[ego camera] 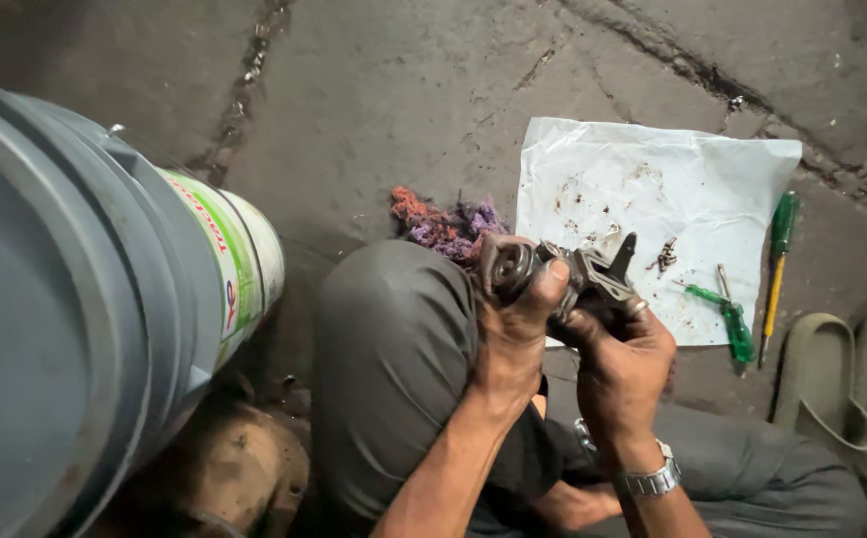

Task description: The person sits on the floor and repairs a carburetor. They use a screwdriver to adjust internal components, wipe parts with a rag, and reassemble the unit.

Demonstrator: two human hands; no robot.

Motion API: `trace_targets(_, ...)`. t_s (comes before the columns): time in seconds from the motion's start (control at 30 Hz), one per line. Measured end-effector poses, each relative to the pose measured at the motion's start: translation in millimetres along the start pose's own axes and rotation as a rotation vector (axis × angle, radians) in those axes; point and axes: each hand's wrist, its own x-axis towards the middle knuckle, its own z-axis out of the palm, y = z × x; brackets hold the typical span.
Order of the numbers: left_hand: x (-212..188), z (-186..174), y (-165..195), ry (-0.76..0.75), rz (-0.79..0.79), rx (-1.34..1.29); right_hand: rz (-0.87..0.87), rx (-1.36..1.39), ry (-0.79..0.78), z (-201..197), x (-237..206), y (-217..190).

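Head view, looking down at a person seated low over a cracked concrete floor (404,90). Left hand (513,324): fingers curled tight around a greasy round metal part (515,267), held above the left knee (394,319); the thumb lies across the part's rim. Right hand (618,354): closed about a dark metal fitting (598,274) that meets the round part; a pointed black tip of it stands up above the fingers; whether the two pieces are joined or merely pressed together cannot be told; a ring shows on one finger and a metal wristwatch (651,480) on the wrist. Both pieces sit between the hands, just in front of the near edge of a white plastic sheet (673,169) spread on the floor; the sheet is spotted with grime and bears a few small metal bits (666,255). Screwdrivers: a short green-handled one (727,317) lies on the sheet's right edge; a longer one with a green handle and yellow shaft (777,264) lies just beside the sheet on the floor. A wad of purple and red rag (443,224) lies beyond the knee; a pair of olive sandals (847,384) stands at the far right; a large grey drum (45,319) fills the left, with a white labelled bucket (244,259) behind it.
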Motion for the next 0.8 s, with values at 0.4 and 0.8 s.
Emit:
trace_targets(0.4, 3, -32, -59, 0.135, 0.229, 0.596, 0.169, 0.099, -0.035, -21, -7, 38)
trace_targets(0.8, 20, 3, -69, 0.066, 0.244, 0.722, -0.056, 0.051, 0.035, -44, 29, 69)
